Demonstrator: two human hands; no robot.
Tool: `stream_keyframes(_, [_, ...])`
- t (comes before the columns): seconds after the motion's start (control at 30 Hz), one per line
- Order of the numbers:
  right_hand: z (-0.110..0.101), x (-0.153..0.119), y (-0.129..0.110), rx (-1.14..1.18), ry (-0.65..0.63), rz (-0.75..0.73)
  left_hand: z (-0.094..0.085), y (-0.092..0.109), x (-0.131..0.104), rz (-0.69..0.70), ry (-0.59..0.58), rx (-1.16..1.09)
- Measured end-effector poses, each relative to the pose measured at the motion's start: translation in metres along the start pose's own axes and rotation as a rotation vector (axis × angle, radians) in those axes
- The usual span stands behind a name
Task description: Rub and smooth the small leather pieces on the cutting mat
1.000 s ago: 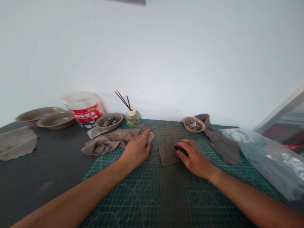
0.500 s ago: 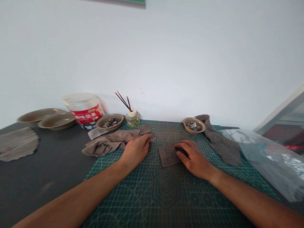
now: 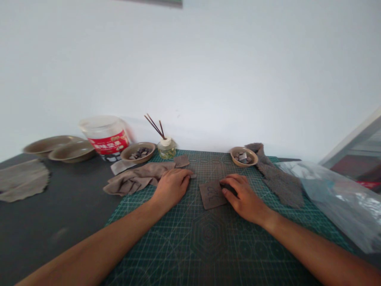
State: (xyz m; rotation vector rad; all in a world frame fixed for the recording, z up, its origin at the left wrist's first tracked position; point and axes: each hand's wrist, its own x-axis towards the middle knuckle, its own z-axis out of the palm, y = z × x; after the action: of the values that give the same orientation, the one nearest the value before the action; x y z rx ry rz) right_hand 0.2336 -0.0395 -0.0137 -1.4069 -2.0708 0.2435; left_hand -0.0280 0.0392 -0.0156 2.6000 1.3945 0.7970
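Observation:
My left hand (image 3: pixel 172 186) rests on the mat with its fingers curled together. A small flat grey piece (image 3: pixel 193 176) pokes out past its fingertips; most of it is hidden. Right beside that hand lie a crumpled brown-grey cloth (image 3: pixel 137 178) and a small brown-grey square (image 3: pixel 181 161). On the mat between both hands is a square of sandpaper (image 3: pixel 210 195) with dark handwritten marks on it. My right hand (image 3: pixel 244 198) is closed at the sandpaper's right edge, thumb and fingers touching it. The gap under those fingers is dark, and I cannot tell what is in there.
A green cutting mat (image 3: pixel 178 242) covers the desk's middle. Bowls of grey stones stand at left (image 3: pixel 152 153) and right (image 3: pixel 255 161). Behind are a reed diffuser (image 3: pixel 166 149), a plastic tub (image 3: pixel 108 139) and bowls (image 3: pixel 71 153). A grey towel (image 3: pixel 282 184) and clear plastic bag (image 3: pixel 333 202) lie right.
Both hands stay almost in place. The right hand's fingers and the sandpaper have hardly shifted; the whole view moves very slightly.

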Motion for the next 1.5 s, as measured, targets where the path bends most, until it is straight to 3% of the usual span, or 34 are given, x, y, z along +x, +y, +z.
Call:
stream_keyframes(0.33, [0.0015, -0.0005, 0.0010, -0.082, 0.050, 0.033, 0.0002, 0.0023, 0.0009, -0.029, 0.044, -0.027])
stream_keyframes(1.03, [0.0057, -0.0028, 0.0040, -0.150, 0.083, 0.068, -0.0040, 0.0072, 0.0011, 0.088, 0.182, -0.081])
stream_keyframes(1.5, [0.0043, -0.0047, 0.0017, -0.237, 0.078, 0.051, -0.0051, 0.0064, 0.0015, 0.090, 0.177, -0.084])
